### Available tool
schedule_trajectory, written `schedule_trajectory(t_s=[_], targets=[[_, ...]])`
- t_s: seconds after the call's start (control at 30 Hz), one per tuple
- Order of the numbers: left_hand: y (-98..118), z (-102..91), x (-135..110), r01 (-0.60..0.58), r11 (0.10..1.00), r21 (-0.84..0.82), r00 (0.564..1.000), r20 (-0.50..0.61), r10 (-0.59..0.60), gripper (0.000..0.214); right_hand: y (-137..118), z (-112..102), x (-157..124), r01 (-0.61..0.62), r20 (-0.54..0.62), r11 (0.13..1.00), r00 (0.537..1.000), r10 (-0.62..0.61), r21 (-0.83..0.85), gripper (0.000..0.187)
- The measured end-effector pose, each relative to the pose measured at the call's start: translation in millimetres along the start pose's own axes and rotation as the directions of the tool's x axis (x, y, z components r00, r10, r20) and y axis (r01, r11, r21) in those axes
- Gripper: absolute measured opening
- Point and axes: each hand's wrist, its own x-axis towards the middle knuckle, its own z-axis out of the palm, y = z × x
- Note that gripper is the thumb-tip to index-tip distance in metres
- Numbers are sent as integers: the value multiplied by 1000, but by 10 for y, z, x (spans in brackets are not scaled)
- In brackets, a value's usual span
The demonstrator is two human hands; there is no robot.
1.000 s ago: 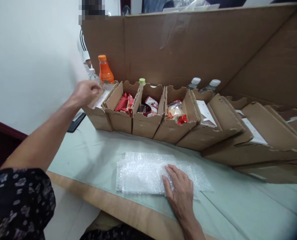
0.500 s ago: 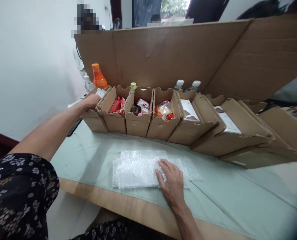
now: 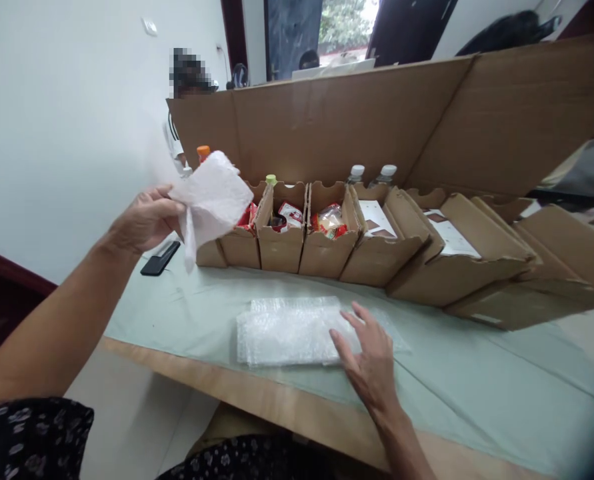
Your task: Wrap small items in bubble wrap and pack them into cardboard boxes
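Observation:
My left hand (image 3: 149, 217) pinches the edge of a whitish bubble wrap sheet (image 3: 214, 197), raised at the left in front of the row of cardboard bins. The sheet hangs loosely, one corner drooping, and covers most of the leftmost bin (image 3: 210, 255). On the green cloth lies a flat stack of clear bubble wrap (image 3: 291, 333). Over its right end is my right hand (image 3: 369, 353), fingers spread, holding nothing. Whether its fingertips touch the stack I cannot tell.
Other cardboard bins (image 3: 279, 250) hold red packets (image 3: 331, 220) and white boxes (image 3: 451, 233). Bottles (image 3: 357, 173) stand behind them, before a tall cardboard screen (image 3: 327, 127). A black phone-like object (image 3: 161, 260) lies at the left. A person (image 3: 191, 73) is beyond the screen.
My left hand has come out of the leftmost bin with the bubble wrap sheet and moved left. My right hand has shifted slightly right, its fingers lifting and spreading.

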Motion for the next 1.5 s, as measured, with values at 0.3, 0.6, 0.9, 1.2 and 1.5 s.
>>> schedule_trajectory(t_s=[0.3, 0.6, 0.9, 1.2, 1.5], targets=[[-581, 1270, -819, -581, 734, 352, 718, 647, 259, 17, -80, -579, 191, -175, 16, 965, 984, 175, 194, 26], [-1191, 1509, -1202, -599, 632, 492, 512, 842, -171, 56, -274, -730, -109, -60, -73, 996, 995, 64, 59, 19], [-1566, 1803, -677, -368, 531, 763, 641, 622, -450, 88, -442, 125, -403, 34, 332, 990, 943, 12, -133, 32], [-1455, 2041, -738, -421, 515, 747, 605, 654, -454, 38, -383, 50, -517, -29, 255, 1000, 967, 26, 9, 31], [-1069, 2213, -1090, -498, 396, 771, 667, 633, -394, 20, -360, -71, -559, -136, -178, 988, 973, 148, 79, 21]])
